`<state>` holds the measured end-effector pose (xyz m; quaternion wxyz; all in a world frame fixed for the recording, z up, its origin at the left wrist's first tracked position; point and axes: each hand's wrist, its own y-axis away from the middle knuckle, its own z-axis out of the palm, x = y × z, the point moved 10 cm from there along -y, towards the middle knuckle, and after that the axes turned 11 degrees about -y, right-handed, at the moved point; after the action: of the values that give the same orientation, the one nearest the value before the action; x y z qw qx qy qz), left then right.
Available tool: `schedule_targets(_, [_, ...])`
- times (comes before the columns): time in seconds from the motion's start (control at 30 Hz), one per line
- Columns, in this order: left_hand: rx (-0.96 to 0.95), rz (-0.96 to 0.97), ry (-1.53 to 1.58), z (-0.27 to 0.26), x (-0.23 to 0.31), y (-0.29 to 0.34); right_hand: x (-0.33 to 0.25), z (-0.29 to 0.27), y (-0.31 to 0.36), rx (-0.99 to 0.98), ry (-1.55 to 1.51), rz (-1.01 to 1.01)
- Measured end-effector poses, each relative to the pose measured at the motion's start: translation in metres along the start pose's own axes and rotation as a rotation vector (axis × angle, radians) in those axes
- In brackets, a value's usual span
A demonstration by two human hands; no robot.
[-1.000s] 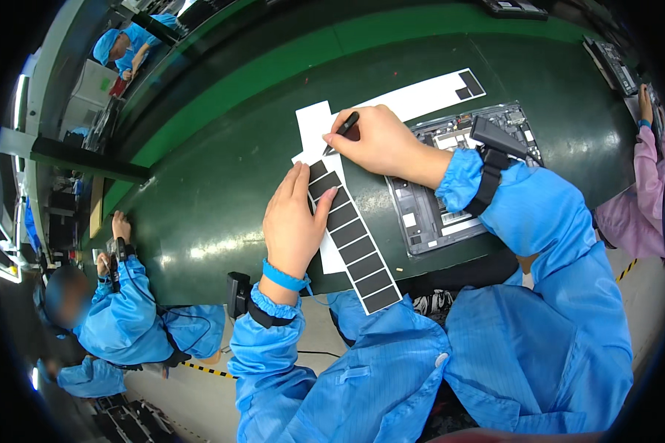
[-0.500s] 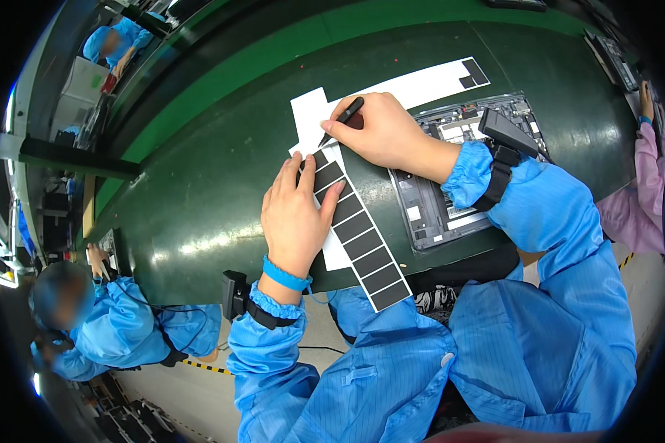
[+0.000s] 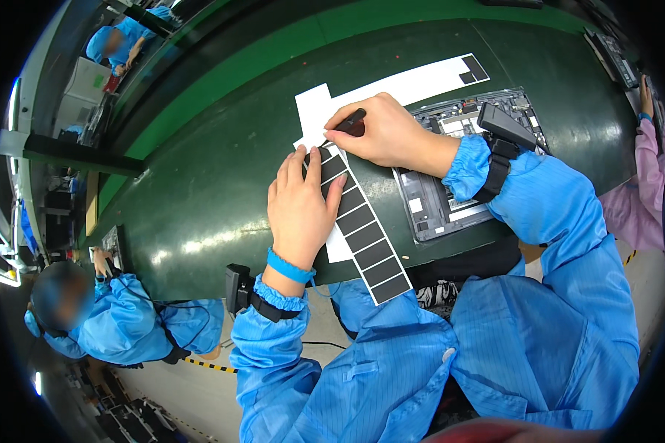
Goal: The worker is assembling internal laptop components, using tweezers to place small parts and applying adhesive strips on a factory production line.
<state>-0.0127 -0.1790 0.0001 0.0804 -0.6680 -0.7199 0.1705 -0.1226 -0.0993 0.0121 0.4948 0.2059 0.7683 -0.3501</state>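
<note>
A white-backed strip of black rectangular stickers [image 3: 368, 238] runs slantwise over the table's near edge, its lower end overhanging. My left hand [image 3: 301, 203] lies on its upper part with the fingers stretched out and the thumb apart. Pinched in my right hand [image 3: 380, 133] is a slim black pointed tool [image 3: 355, 118], which looks like tweezers. Its tip is close to the strip's top end, beside my left fingertips; whether it touches a sticker is too small to tell. White sheets [image 3: 314, 107] lie under and beyond the strip, one with a few black stickers at its far right end.
An opened flat electronic device [image 3: 421, 214] with exposed parts lies under my right forearm. The dark green table [image 3: 192, 214] curves around me. Co-workers in blue [image 3: 118, 317] sit at the left and far left; a pink sleeve [image 3: 646, 162] shows at the right beside another device.
The black tool in my right hand tilts lower, its tip still near the strip's top end. The view has shifted slightly; my left hand stays on the strip.
</note>
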Motion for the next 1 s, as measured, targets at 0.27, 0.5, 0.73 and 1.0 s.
schedule_targets(0.27, [-0.041,-0.003,-0.018,0.001,0.004,-0.001,0.000,-0.027,0.013,0.042,-0.527,0.119])
schedule_targets(0.5, [-0.035,-0.047,0.440,-0.022,0.005,-0.042,-0.033,-0.180,0.067,0.280,-0.300,0.026])
schedule_targets(0.73, [-0.286,0.404,0.894,-0.025,0.188,-0.080,0.050,-0.273,0.116,0.359,-0.389,0.209])
schedule_targets(1.0, [-0.320,0.582,0.853,-0.008,0.243,-0.079,0.067,-0.272,0.122,0.326,-0.524,0.257])
